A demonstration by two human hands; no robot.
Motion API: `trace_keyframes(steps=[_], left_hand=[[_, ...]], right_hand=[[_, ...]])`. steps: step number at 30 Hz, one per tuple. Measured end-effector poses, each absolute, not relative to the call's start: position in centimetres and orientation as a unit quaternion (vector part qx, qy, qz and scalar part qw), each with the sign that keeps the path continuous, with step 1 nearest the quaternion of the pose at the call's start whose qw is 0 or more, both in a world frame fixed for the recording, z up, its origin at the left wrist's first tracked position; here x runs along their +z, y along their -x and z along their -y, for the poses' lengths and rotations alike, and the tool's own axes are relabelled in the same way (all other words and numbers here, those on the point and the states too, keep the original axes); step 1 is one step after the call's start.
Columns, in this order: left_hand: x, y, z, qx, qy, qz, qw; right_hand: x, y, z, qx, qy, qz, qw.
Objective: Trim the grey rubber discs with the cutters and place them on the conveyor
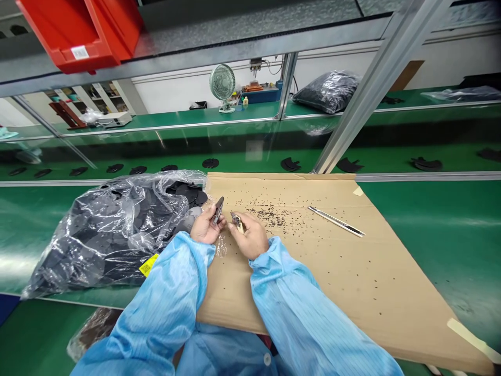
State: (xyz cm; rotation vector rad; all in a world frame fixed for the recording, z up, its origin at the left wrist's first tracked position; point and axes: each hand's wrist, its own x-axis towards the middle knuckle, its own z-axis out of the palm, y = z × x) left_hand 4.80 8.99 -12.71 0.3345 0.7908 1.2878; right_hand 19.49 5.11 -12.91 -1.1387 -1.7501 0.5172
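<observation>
In the head view my left hand (207,226) is closed on a small dark flat plastic part (218,210), held upright on edge. Just to its right, my right hand (251,235) grips a small pair of nippers (236,219) with pale yellow handles, jaws pointing toward the part. A narrow gap separates tool and part. Under and beyond my hands lies a brown cardboard sheet (313,282), strewn with many tiny black bits (270,214). Left of my left hand, a clear plastic bag (105,235) lies open, full of dark round plastic parts (190,193).
A slim cutter-like tool (336,221) lies on the cardboard at right. Behind it runs a green conveyor belt (242,151) carrying dark parts (290,164). A metal post (376,89) slants up at right; a red bin (86,31) sits on the overhead shelf.
</observation>
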Motion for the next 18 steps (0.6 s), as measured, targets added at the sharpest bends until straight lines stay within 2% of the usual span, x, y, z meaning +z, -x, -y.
trace_keyframes(steps=[9,18], left_hand=[[-11.7,-4.2,-8.3,0.522,-0.193,-0.307,0.772],[-11.7,-4.4,-8.2,0.502,-0.241,-0.319,0.767]], right_hand=[[-12.8,-19.3,-5.0,0.186,0.526,0.776,0.292],[-12.1,-19.4,-4.9,0.201,0.521,0.790,0.252]])
